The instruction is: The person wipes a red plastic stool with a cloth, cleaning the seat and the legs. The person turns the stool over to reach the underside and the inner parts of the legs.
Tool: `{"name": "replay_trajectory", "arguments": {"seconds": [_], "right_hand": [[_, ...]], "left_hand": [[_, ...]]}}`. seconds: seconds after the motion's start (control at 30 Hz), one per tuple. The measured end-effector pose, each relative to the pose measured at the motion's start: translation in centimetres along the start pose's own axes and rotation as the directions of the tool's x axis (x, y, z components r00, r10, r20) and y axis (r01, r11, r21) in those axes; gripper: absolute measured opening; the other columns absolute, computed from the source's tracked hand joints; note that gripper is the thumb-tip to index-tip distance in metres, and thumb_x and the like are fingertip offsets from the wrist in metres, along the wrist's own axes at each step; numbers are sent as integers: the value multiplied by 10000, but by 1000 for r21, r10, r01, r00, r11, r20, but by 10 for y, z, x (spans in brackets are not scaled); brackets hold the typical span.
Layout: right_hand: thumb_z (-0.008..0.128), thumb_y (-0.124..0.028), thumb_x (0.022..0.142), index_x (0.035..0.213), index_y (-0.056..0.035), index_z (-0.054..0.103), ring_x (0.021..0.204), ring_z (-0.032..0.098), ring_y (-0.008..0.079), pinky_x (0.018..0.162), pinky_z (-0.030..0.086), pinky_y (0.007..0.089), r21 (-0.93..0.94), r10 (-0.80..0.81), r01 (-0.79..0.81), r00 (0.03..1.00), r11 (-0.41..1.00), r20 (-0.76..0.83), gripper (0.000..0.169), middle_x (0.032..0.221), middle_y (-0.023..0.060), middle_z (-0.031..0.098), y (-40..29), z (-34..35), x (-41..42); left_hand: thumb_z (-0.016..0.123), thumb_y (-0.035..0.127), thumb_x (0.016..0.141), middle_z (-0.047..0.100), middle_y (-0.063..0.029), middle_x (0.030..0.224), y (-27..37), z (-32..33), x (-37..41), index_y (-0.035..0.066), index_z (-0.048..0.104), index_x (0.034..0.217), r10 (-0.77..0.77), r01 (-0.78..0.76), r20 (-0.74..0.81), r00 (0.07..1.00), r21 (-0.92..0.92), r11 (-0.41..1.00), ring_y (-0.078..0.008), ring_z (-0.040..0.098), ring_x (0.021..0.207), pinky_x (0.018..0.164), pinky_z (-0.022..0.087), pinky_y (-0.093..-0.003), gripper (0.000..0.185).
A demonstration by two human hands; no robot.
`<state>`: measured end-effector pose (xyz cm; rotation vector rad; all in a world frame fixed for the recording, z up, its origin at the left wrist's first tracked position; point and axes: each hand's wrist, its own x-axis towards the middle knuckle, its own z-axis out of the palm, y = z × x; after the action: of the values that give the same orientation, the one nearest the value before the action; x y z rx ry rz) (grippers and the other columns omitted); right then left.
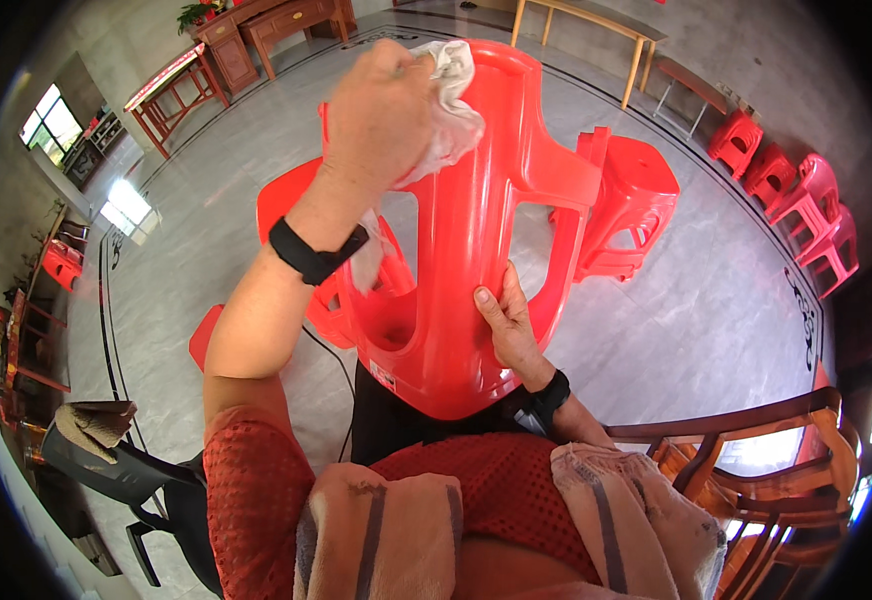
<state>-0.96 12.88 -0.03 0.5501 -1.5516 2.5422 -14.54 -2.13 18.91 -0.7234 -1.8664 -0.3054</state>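
A red plastic chair (466,247) rests against my lap, its broad glossy central panel towards me and a large opening on each side. My left hand (383,112) is closed on a crumpled white cloth (451,127), which lies against the upper left of the panel; a loose end of it hangs below my wrist. Lower down, my right hand (511,319) grips the panel's right edge through the opening, thumb on the front face. Black bands circle both wrists. My left hand covers part of the chair's upper left side.
Stacked red plastic stools (631,195) stand just right of the chair. A wooden chair (766,480) is at lower right, a black chair (120,465) at lower left. A dark cable (342,367) crosses the floor. More red chairs (818,202) line the right wall.
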Motion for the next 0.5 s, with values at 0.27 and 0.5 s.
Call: {"name": "replay_trajectory", "arguments": {"seconds": [0.27, 0.5], "right_hand": [[527, -166, 1019, 1435, -33, 315, 1242, 438, 112, 1056, 358, 288, -67, 69, -67, 997, 995, 17, 486, 1349, 51, 485, -4, 0, 6], [531, -171, 1016, 1458, -27, 287, 1262, 427, 115, 1067, 352, 294, 12, 40, -40, 999, 999, 10, 525, 1364, 52, 476, 2, -1, 6]], "left_hand": [[650, 88, 732, 530, -86, 938, 11, 14, -17, -12, 638, 1010, 19, -40, 86, 996, 248, 968, -245, 576, 821, 675, 492, -351, 296], [680, 76, 747, 513, -96, 934, 23, 1, -36, -35, 628, 1019, 13, -32, 97, 995, 194, 980, -256, 573, 829, 662, 470, -376, 298]]}}
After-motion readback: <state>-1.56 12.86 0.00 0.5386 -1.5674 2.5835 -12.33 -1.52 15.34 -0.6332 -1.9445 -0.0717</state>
